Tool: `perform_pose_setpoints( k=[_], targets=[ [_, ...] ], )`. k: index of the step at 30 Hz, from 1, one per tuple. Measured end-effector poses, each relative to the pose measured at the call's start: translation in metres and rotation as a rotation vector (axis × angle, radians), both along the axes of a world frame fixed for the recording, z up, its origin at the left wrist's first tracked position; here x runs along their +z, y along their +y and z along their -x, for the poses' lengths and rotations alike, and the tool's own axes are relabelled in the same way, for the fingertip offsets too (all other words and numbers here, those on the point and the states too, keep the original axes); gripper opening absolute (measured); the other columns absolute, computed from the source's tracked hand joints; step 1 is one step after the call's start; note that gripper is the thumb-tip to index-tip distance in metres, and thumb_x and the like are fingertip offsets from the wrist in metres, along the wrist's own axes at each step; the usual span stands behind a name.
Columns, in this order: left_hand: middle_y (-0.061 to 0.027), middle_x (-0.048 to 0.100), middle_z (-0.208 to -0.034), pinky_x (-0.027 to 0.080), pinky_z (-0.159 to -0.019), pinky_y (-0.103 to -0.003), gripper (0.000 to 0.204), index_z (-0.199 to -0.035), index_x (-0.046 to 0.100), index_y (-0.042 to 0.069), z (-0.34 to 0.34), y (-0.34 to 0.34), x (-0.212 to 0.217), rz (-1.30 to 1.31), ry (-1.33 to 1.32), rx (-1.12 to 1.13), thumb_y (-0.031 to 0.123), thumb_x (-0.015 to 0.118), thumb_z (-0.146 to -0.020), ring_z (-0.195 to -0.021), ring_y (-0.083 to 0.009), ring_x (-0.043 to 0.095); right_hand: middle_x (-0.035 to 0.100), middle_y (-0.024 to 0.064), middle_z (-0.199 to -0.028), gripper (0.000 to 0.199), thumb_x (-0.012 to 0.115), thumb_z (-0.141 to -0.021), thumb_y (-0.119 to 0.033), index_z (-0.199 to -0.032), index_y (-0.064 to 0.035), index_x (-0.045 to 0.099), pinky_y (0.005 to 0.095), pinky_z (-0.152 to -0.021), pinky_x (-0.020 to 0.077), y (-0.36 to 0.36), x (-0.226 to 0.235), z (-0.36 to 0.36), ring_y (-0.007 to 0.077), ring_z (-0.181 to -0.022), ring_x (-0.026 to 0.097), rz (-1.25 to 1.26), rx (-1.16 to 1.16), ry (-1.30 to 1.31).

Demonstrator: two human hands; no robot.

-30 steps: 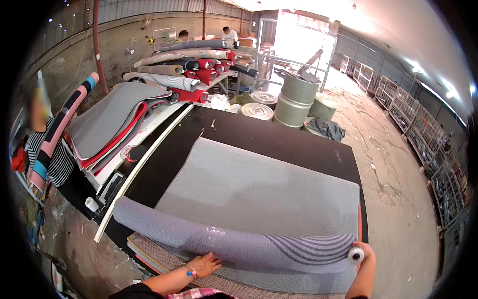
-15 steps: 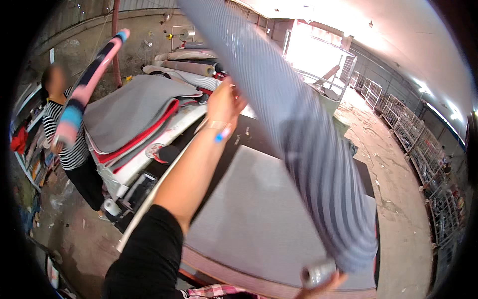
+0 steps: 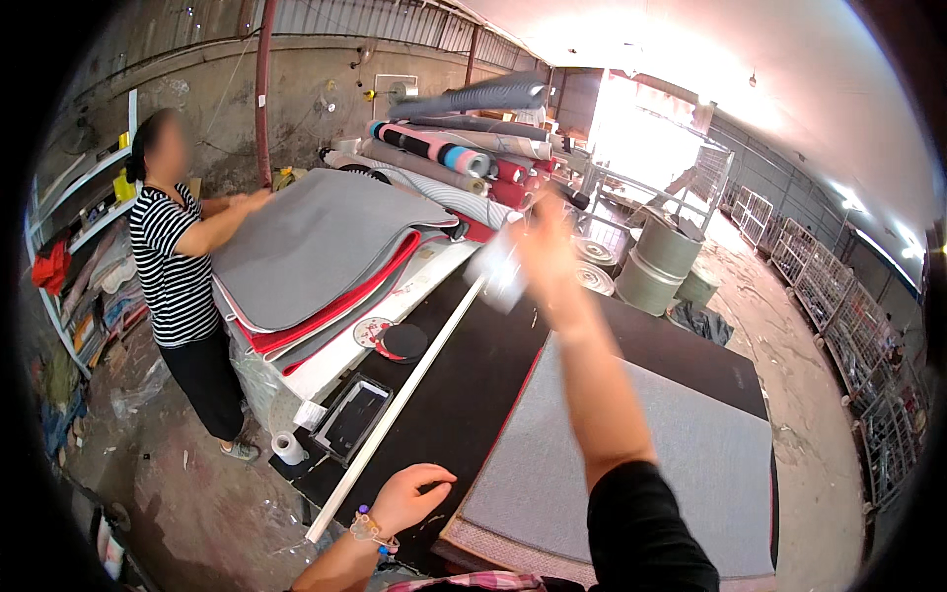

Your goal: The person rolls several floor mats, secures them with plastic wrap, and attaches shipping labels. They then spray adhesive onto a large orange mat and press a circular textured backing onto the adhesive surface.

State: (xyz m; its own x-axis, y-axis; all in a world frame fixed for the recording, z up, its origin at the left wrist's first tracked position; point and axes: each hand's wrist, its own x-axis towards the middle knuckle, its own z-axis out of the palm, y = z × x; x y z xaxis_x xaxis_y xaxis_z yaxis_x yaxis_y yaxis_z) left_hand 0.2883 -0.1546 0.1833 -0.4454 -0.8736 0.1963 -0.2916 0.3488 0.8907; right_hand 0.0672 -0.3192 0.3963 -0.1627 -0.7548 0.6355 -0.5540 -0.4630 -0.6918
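My left hand, bracelet at its wrist, hovers over the near left of the black table, fingers loosely curled with nothing in them. My right hand reaches far across the table, blurred by motion. Beside its fingers is a smeared whitish, see-through small roll, apparently of clear film, that it seems to grip. Beneath my right arm lies a flat grey mat with a red edge. At the back, a blurred grey striped roll is at the top of a heap of rolled mats.
A person in a striped top stands left, beside stacked grey and red mats. A long white strip runs along the table. A black tray and white roll lie left of it. Metal drums stand beyond the table.
The striped roll has left my hands and is at the back heap. My left hand has drawn back; my right has reached forward. The pink, blue and black roll has left the person's hands for the heap.
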Motion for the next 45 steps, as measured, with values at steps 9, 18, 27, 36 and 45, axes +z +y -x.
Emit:
perform_pose_setpoints(
  k=[9,18,27,36,45],
  targets=[
    [-0.0199,0.048,-0.115,0.045,-0.085,-0.036,0.077,-0.123,0.04,-0.003,0.052,0.005,-0.099,0.065,-0.221,-0.009,0.037,0.076,-0.067,-0.1,-0.0264,0.055,0.056,0.0108,-0.089,0.025,0.057,-0.082,-0.017,-0.102,-0.0021,0.057,0.0372,-0.066,0.0481,0.181,-0.364,0.008,0.0225,-0.076,0.056,-0.911,-0.169,-1.226],
    [-0.0141,0.056,-0.11,0.046,-0.083,-0.033,0.053,-0.111,0.055,0.001,0.104,-0.004,-0.133,-0.32,0.164,-0.161,0.024,0.076,-0.069,-0.098,-0.023,0.056,0.055,0.0104,-0.114,0.042,0.046,-0.091,-0.031,-0.126,-0.0081,0.044,0.0317,-0.077,0.0438,0.271,-0.318,0.043,0.0175,-0.092,0.054,-0.722,-0.043,-0.944],
    [-0.0246,0.062,-0.087,0.046,-0.076,-0.046,0.047,-0.09,0.064,-0.004,-0.007,-0.066,-0.197,-0.233,-0.585,0.541,0.042,0.052,-0.083,-0.087,-0.0383,0.06,0.062,0.0085,-0.086,0.02,0.053,-0.087,-0.015,-0.103,-0.0024,0.055,0.0257,-0.063,0.0452,0.506,-0.353,0.191,0.0143,-0.074,0.057,-0.49,-0.565,-1.31],
    [-0.0202,0.047,-0.123,0.033,-0.099,-0.04,0.05,-0.121,0.046,-0.001,0.128,0.048,-0.133,0.327,-0.324,0.296,0.019,0.062,-0.078,-0.115,-0.0333,0.043,0.063,0.012,-0.076,0.029,0.052,-0.089,-0.033,-0.088,-0.0038,0.054,0.0296,-0.06,0.0491,0.628,-0.368,0.277,0.0209,-0.067,0.061,-0.72,-0.76,-1.355],
    [-0.0119,0.062,-0.1,0.048,-0.076,-0.038,0.028,-0.101,0.06,0.011,0.277,0.171,-0.125,0.545,-0.586,-0.499,0.019,0.061,-0.074,-0.089,-0.0275,0.06,0.061,0.0117,-0.098,0.027,0.058,-0.085,-0.021,-0.099,0.0015,0.055,0.0296,-0.075,0.0466,0.574,-0.327,0.334,0.019,-0.088,0.059,-0.45,-0.44,-1.07]
  ],
)
